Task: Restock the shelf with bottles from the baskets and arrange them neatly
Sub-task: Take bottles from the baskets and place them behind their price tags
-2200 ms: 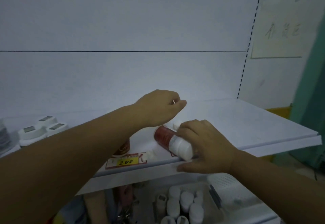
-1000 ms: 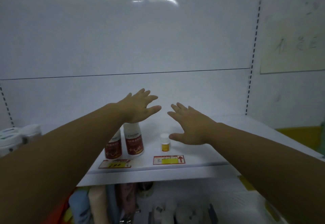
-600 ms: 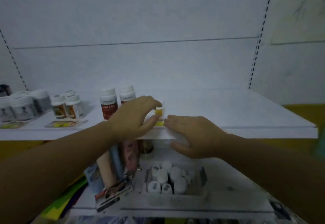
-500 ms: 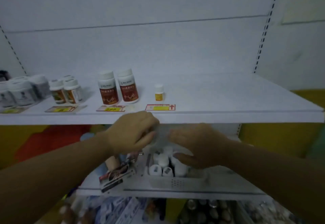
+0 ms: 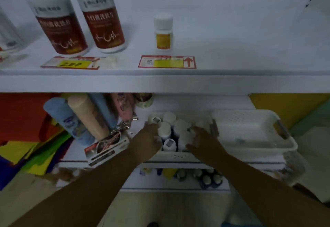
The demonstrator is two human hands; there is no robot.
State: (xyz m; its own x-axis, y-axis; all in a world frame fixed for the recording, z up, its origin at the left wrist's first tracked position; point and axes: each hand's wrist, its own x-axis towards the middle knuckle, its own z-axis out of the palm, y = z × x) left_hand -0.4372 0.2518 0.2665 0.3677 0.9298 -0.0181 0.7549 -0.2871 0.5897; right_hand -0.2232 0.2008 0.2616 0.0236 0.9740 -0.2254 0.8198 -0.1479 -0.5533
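Two red-labelled white bottles [image 5: 105,21] stand side by side on the white upper shelf [image 5: 232,82], and a small yellow-labelled bottle [image 5: 163,31] stands to their right. Below, a white basket [image 5: 176,155] holds several white-capped bottles [image 5: 180,125]. My left hand [image 5: 149,140] is down at the basket's left side, fingers curled among the bottles. My right hand [image 5: 203,140] rests over the bottles on the right with fingers spread. Whether either hand grips a bottle is hidden.
A second white basket [image 5: 250,132] sits right of the first. Tall tubes [image 5: 84,119], a flat packet [image 5: 107,146] and clips lie left of it. Price tags [image 5: 167,61] lie along the upper shelf's front. More bottles [image 5: 207,178] stand on a lower level.
Both hands have dropped from the upper shelf's front edge down into the basket of bottles. The view has tilted down and moved closer to the shelves.
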